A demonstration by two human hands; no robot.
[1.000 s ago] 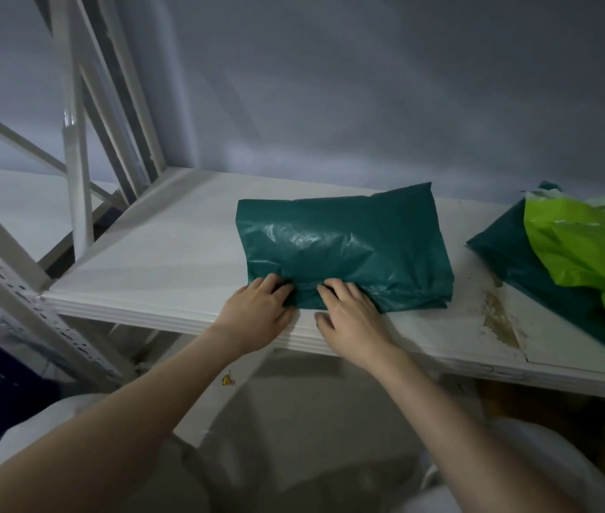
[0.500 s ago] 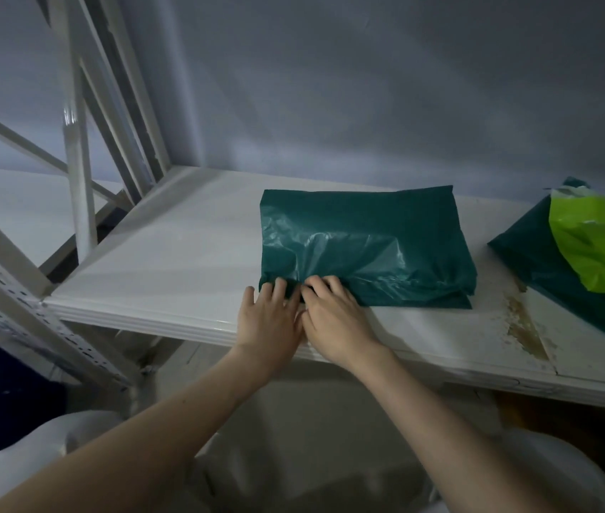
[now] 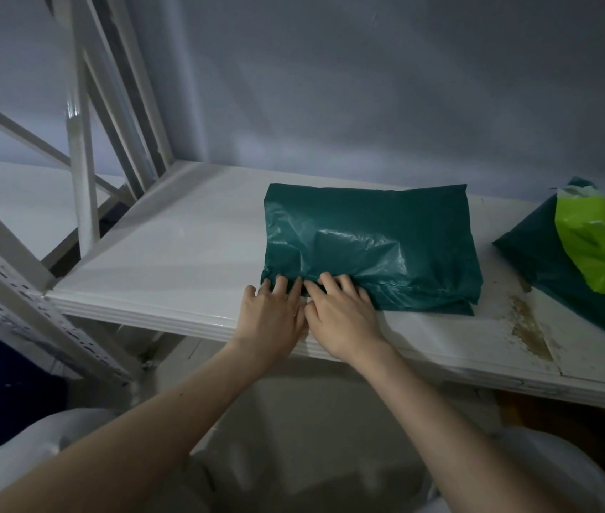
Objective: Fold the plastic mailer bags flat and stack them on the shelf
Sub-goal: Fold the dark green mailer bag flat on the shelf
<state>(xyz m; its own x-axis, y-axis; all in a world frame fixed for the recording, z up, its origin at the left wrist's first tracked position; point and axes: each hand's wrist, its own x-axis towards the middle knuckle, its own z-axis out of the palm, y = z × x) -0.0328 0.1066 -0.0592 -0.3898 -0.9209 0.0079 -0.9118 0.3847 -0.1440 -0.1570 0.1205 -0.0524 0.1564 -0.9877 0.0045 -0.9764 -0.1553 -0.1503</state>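
Observation:
A dark green plastic mailer bag (image 3: 375, 238), folded into a rough rectangle, lies on the white shelf board (image 3: 182, 246). Its surface is wrinkled and glossy. My left hand (image 3: 271, 316) and my right hand (image 3: 341, 312) lie side by side at the bag's near left corner, palms down. Their fingertips press on the bag's near edge. The thumbs touch each other over the shelf's front lip.
At the right end of the shelf lies another dark green bag (image 3: 552, 261) with a lime green bag (image 3: 604, 246) on top of it. A brown stain (image 3: 526, 323) marks the board beside them. White perforated uprights (image 3: 8, 286) and braces stand at the left.
My hands came together from slightly apart and shifted toward the bag's near left corner. The bag's top layer has settled flatter.

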